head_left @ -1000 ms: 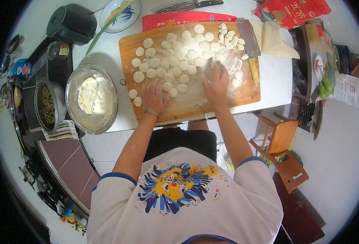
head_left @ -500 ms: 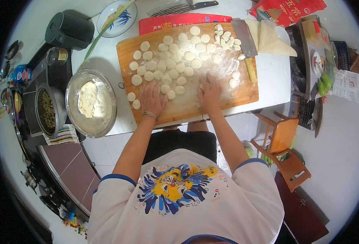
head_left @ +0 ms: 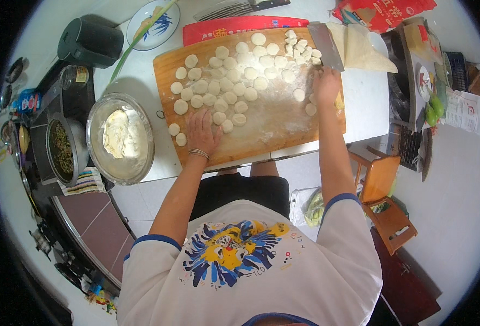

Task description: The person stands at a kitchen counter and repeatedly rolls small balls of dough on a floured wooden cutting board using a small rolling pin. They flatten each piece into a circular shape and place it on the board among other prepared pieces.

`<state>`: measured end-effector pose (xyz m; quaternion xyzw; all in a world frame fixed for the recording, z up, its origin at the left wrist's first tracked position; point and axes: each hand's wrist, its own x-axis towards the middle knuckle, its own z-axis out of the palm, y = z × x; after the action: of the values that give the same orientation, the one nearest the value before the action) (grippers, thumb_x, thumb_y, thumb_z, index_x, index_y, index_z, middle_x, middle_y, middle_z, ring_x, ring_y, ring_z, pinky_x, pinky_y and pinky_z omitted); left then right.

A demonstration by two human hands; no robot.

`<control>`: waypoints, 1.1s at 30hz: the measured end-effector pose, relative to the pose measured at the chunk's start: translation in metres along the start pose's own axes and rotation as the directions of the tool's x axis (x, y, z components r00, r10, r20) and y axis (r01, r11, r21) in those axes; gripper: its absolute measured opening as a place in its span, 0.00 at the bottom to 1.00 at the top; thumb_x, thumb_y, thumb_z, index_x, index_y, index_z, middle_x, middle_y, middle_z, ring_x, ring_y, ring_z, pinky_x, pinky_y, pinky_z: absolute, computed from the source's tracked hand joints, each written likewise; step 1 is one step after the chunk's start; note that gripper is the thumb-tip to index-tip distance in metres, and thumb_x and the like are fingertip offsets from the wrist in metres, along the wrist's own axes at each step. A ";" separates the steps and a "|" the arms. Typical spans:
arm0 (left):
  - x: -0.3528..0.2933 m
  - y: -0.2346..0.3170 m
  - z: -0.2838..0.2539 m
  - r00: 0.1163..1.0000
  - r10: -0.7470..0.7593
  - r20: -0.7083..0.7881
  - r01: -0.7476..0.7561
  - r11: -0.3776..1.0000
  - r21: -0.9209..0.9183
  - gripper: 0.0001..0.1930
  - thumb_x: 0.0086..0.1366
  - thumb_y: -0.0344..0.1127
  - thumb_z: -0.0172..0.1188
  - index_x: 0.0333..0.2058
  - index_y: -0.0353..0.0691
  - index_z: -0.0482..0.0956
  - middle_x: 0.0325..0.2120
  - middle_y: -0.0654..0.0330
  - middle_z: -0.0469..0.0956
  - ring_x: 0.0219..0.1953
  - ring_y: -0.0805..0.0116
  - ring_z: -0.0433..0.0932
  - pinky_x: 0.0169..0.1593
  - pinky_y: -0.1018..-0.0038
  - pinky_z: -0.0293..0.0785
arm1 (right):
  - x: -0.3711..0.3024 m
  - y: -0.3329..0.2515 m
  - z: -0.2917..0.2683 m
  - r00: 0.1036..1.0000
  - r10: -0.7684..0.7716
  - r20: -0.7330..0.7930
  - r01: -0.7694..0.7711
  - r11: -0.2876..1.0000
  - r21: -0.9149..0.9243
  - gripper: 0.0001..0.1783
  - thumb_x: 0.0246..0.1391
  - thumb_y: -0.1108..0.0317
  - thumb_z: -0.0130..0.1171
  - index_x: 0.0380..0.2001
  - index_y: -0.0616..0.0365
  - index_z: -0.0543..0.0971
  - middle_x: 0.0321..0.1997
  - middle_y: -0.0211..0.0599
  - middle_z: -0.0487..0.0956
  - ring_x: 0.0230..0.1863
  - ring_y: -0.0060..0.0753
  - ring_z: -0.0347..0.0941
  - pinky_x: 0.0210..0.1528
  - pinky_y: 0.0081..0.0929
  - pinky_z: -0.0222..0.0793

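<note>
Across the white counter point(head_left: 366, 111), a floured rectangular wooden board point(head_left: 283, 142) is carrying many flat, round, pale dough discs point(head_left: 226, 84), most of them lying in a loose crowd over its left and middle parts. At the board's right side, the right hand point(head_left: 327, 86) is covering part of the yellow handle point(head_left: 339, 101) of a broad grey steel cleaver point(head_left: 327, 46); whether its fingers are closing on the handle, on some dough or on nothing, I cannot tell. The left hand point(head_left: 201, 132) is lying palm down beside the nearest discs, fingers extended, visibly gripping nothing.

The blade is looking like the main hazard: the right hand is resting right next to it, so a careless slip could be cutting a finger, and a knock on the handle could be swinging the steel into the small, chunky white dough pieces point(head_left: 303, 50) clustering beside it. Two discs are sitting close by the right wrist, where a brush could be dragging them. Elsewhere, crowded discs could be sticking together for want of flour.
</note>
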<state>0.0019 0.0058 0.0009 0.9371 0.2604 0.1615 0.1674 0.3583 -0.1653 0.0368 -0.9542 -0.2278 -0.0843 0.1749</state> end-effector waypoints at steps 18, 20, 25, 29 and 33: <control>-0.001 0.001 -0.002 0.999 -0.034 0.021 0.034 0.999 -0.020 0.30 0.57 0.45 0.61 0.56 0.38 0.66 0.55 0.51 0.66 0.59 0.51 0.63 0.67 0.50 0.53 | -0.119 -0.066 -0.030 0.774 -0.422 0.473 0.218 0.878 0.427 0.13 0.45 0.75 0.62 0.37 0.58 0.75 0.41 0.47 0.75 0.42 0.56 0.74 0.43 0.47 0.72; -0.001 0.002 -0.003 0.999 -0.027 0.018 0.028 1.000 -0.013 0.30 0.57 0.45 0.61 0.56 0.38 0.66 0.55 0.51 0.67 0.59 0.51 0.63 0.67 0.50 0.53 | -0.116 -0.065 -0.030 0.742 -0.388 0.546 0.212 0.909 0.358 0.12 0.46 0.73 0.62 0.37 0.59 0.75 0.41 0.47 0.75 0.42 0.56 0.74 0.43 0.47 0.72; -0.001 -0.002 0.001 1.000 -0.009 0.004 0.009 1.000 -0.003 0.30 0.58 0.47 0.60 0.55 0.38 0.67 0.54 0.52 0.67 0.59 0.51 0.63 0.66 0.50 0.53 | -0.113 -0.058 -0.025 0.708 -0.439 0.553 0.250 0.888 0.386 0.16 0.47 0.70 0.63 0.41 0.57 0.75 0.42 0.49 0.74 0.43 0.56 0.74 0.44 0.46 0.72; -0.002 -0.003 0.003 1.000 -0.013 -0.012 0.013 1.000 -0.028 0.29 0.57 0.48 0.60 0.54 0.37 0.68 0.54 0.52 0.67 0.59 0.51 0.63 0.66 0.50 0.53 | -0.112 -0.068 -0.035 0.747 -0.419 0.517 0.147 0.861 0.486 0.18 0.46 0.72 0.64 0.42 0.57 0.75 0.44 0.51 0.73 0.47 0.57 0.72 0.48 0.44 0.71; -0.002 -0.001 0.002 1.000 -0.021 -0.009 0.021 1.000 -0.013 0.29 0.58 0.48 0.60 0.54 0.37 0.69 0.53 0.52 0.67 0.59 0.51 0.63 0.66 0.50 0.54 | -0.111 -0.067 -0.039 0.735 -0.462 0.497 0.186 0.842 0.507 0.19 0.44 0.74 0.65 0.42 0.58 0.75 0.44 0.50 0.72 0.48 0.55 0.71 0.49 0.42 0.71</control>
<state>0.0005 0.0056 -0.0018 0.9324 0.2701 0.1656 0.1741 0.2263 -0.1691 0.0656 -0.8122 -0.4506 0.2444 0.2785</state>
